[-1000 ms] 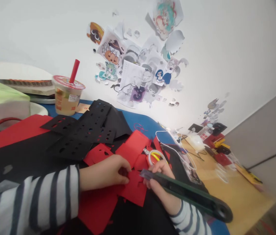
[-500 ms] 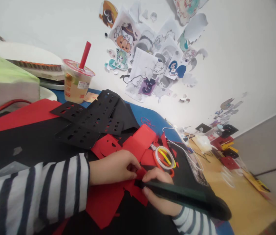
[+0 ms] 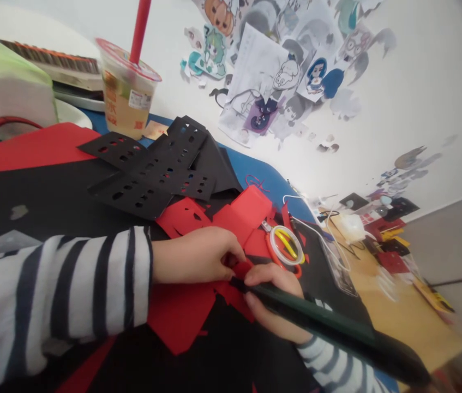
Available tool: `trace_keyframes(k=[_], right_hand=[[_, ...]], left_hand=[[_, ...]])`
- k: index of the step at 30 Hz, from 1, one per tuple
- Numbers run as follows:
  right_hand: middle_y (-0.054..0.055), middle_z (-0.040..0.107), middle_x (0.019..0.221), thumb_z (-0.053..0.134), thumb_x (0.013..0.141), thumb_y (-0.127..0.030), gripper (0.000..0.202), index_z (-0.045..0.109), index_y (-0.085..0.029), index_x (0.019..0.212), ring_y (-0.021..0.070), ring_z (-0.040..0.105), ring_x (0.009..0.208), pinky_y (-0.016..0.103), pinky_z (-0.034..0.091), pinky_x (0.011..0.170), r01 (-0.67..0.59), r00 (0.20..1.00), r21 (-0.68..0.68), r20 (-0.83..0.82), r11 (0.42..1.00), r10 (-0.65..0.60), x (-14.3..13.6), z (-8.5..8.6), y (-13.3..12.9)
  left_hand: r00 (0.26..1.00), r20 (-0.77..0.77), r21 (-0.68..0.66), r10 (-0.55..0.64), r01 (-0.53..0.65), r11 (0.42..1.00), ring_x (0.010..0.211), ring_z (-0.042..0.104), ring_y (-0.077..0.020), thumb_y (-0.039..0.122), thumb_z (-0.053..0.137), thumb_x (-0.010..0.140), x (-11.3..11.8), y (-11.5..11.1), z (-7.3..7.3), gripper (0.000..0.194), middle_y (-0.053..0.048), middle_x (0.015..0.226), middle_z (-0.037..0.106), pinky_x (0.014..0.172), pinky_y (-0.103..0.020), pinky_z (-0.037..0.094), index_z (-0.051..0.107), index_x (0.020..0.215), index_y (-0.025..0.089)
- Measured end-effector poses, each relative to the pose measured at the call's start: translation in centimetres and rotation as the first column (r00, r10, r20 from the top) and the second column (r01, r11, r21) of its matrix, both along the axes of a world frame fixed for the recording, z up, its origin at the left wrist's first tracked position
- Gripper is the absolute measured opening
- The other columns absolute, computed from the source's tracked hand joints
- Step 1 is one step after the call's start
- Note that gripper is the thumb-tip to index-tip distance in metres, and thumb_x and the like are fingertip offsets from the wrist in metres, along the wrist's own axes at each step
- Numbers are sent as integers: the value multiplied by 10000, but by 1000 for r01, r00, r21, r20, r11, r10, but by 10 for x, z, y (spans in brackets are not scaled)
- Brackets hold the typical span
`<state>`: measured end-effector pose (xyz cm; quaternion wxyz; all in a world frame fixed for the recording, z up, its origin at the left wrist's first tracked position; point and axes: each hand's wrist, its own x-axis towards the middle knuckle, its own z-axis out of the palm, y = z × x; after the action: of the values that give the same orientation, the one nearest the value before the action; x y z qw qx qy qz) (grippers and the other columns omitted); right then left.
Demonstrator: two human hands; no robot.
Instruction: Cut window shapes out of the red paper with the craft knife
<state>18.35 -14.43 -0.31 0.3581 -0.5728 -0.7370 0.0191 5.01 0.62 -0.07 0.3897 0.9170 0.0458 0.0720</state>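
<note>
My left hand (image 3: pixel 200 255) is closed, its thumb and forefinger pinching a small curled red paper piece (image 3: pixel 242 267). My right hand (image 3: pixel 275 295) grips the front end of a long dark green and black tool that looks like a stapler (image 3: pixel 321 316). The tool's narrow black tip touches or nearly touches the red piece; my fingers partly hide the contact. A larger red paper sheet (image 3: pixel 181 322) lies under my hands. Just beyond my left hand is a red paper piece with cut-out holes (image 3: pixel 185 215).
Black cardboard pieces with punched holes (image 3: pixel 149 177) lie at the back. A cup with a red straw (image 3: pixel 126 93) stands behind them. Right of my hands are orange-handled scissors (image 3: pixel 274 254) under a tape roll (image 3: pixel 286 245), with a phone (image 3: pixel 339 267) and white cable farther right.
The view has tilted downward, so the desk things sit higher. Both hands stay together at the red paper, still pinching it and gripping the tool, whose rear end now reaches farther toward the lower right.
</note>
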Motion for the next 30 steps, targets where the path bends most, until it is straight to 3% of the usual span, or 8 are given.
trace_keyframes(k=[9,25,30], right_hand=[[13,681,766,562,735,-111,186,550,-239,870,144,675,613,243,544,569,42,982,-72,-180,997,-55,1,-3,-5],[2,690,769,580,731,-113,218,539,-253,894,167,689,686,270,542,646,39,999,-68,-27,997,-41,2,-5,-6],[-13,678,725,563,720,-98,212,533,-254,861,155,671,624,252,534,596,70,997,-69,-26,995,-72,-4,-5,-5]], left_hand=[[999,-19,-14,-27,27,1000,651,546,-101,103,569,752,1,0,2,320,17,765,634,566,-191,367,722,996,242],[999,-32,17,42,-42,999,641,541,-99,82,592,719,2,-3,2,260,27,741,645,565,-190,367,731,897,210],[998,-33,17,54,-53,998,649,550,-101,80,595,711,2,-2,1,255,28,750,655,558,-189,369,730,882,213]])
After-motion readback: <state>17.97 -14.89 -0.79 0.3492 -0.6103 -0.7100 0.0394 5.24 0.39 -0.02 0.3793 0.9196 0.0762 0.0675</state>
